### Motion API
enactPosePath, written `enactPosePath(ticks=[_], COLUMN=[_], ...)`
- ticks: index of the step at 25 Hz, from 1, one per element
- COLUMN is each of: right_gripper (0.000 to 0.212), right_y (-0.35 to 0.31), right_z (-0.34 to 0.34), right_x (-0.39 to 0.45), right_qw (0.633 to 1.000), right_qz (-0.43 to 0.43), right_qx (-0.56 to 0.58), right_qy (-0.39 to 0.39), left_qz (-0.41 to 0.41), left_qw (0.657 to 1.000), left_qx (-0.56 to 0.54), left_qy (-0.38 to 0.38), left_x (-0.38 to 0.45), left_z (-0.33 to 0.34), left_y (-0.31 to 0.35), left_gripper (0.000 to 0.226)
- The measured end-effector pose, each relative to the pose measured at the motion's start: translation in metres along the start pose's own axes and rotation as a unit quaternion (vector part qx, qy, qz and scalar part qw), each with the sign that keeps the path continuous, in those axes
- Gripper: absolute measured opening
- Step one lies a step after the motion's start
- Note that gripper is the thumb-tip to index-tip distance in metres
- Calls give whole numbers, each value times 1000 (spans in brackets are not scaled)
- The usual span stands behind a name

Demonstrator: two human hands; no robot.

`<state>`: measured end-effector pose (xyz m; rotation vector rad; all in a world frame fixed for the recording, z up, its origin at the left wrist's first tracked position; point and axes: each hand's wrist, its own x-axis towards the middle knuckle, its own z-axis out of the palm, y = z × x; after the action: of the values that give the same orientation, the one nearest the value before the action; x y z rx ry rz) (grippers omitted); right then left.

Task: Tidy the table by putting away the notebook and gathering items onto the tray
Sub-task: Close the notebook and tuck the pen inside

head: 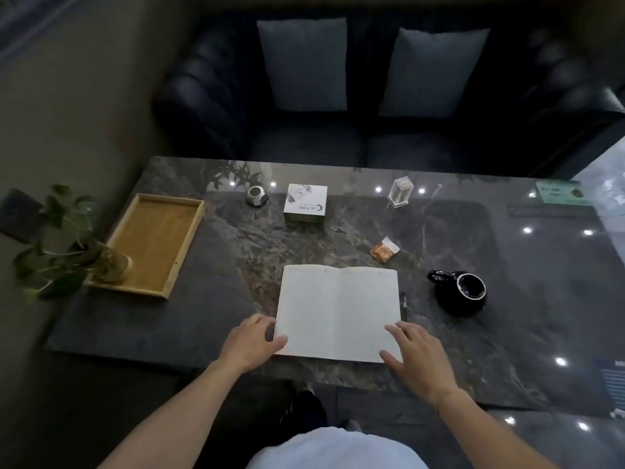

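An open notebook [338,311] with white pages lies flat near the front edge of the dark marble table [507,333]. My left hand [252,341] rests at its near left corner, thumb on the page. My right hand [417,355] lies spread over its near right corner. Neither hand has lifted it. A pen [403,304] lies along the notebook's right edge. A wooden tray [159,238] sits at the table's left side, holding a potted plant [98,262] in its near corner.
Loose on the table are a black mug [461,292], an orange packet [384,250], a white box [306,203], a small silver object [257,195] and a clear toothpick holder [400,191]. A dark sofa [338,140] with two cushions stands behind.
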<state>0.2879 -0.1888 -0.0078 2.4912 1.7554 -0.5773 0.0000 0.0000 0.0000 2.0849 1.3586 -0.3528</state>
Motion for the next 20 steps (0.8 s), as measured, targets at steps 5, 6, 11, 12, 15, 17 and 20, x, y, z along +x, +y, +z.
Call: enactPosePath(ticks=[5, 6, 11, 12, 15, 17, 20], right_gripper=[72, 73, 73, 74, 74, 73, 72], right_y=[-19, -22, -29, -29, -28, -26, -30], right_z=[13, 16, 27, 28, 29, 28, 28], right_x=[21, 25, 31, 31, 31, 31, 35], right_qw=[1000, 999, 998, 998, 998, 998, 998], right_qz=[5, -2, 11, 13, 3, -6, -26], right_qx=[-4, -10, 4, 6, 7, -1, -1], right_qy=[-29, -37, -61, -66, -58, -56, -62], left_qz=[-97, -112, -137, -146, -159, -145, -112], left_qw=[986, 980, 957, 949, 921, 915, 920], left_qx=[-137, -165, -257, -278, -356, -375, -375], left_qy=[19, 22, 18, 22, 25, 19, 32], left_x=[30, 34, 40, 42, 42, 36, 24], left_z=[11, 14, 25, 26, 22, 17, 5], left_y=[7, 11, 27, 27, 29, 32, 36], left_gripper=[72, 73, 75, 77, 65, 55, 54])
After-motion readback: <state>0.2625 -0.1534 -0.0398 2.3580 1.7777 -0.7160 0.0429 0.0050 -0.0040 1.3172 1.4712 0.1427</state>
